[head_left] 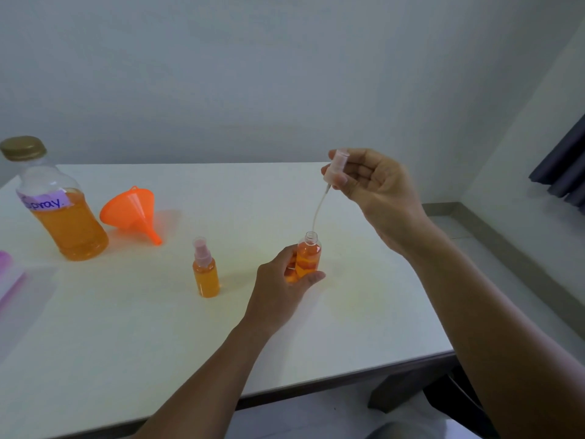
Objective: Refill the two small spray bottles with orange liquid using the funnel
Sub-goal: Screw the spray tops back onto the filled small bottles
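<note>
**While the pump head (337, 167) hangs over its uncapped spray bottle (308, 258), closing up looks close**

Since the left hand (278, 299) has its fingers and thumb curled round the lower half of that small bottle, it stands steady on the tabletop (364, 296), near the middle and a little toward the right edge. Orange liquid fills it almost to the shoulder, and its neck is bare. The right hand (380, 191) is raised above it with its fingers pinched together on the pump head. The thin dip tube (319, 207) curves down to the bottle's mouth, but I cannot tell whether its tip is inside the neck or just over it.

A second spray bottle (205, 270) stands just to the left, apart from the hand, full and with its pump on. Toward the far left corner the funnel (133, 210) lies on its side beside the large bottle (60, 201) of orange liquid, whose gold cap is on. Something pink (6, 274) shows at the left edge.

With the funnel laid aside and both small bottles full, I judge the pouring done and this the refitting of the last pump. It could equally be a pump just lifted out. The next move calls for feeding the springy tube straight down the narrow neck, then seating the head and turning it tight while the left hand keeps the bottle upright.
</note>
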